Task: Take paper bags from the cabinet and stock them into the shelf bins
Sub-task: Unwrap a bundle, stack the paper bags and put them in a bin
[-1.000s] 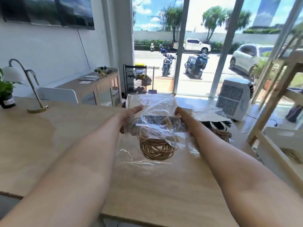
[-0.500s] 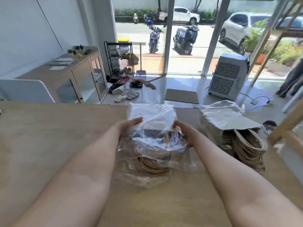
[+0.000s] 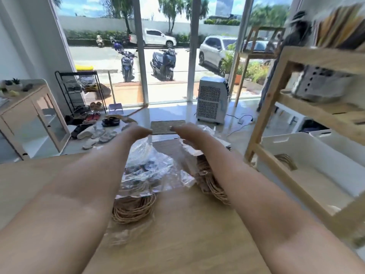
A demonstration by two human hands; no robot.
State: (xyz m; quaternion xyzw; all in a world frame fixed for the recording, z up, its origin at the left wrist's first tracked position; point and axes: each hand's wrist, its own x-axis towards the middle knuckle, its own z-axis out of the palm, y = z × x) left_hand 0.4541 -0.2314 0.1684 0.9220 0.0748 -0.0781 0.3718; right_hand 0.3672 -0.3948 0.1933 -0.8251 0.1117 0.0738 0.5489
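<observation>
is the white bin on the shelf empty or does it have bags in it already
Not empty. Brown twisted handles show inside the white bin on the wooden shelf, at its left end. How many bags it holds cannot be told.

Bare forearms; no sleeves, jewellery

You're in what looks like a small street-front shop or studio, not a house. The glass front looks straight onto parked scooters and cars. Inside there's a wooden desk, a wooden shelf with a white bin, a shoe rack with sandals on the floor by the door, and a portable air cooler.
</observation>
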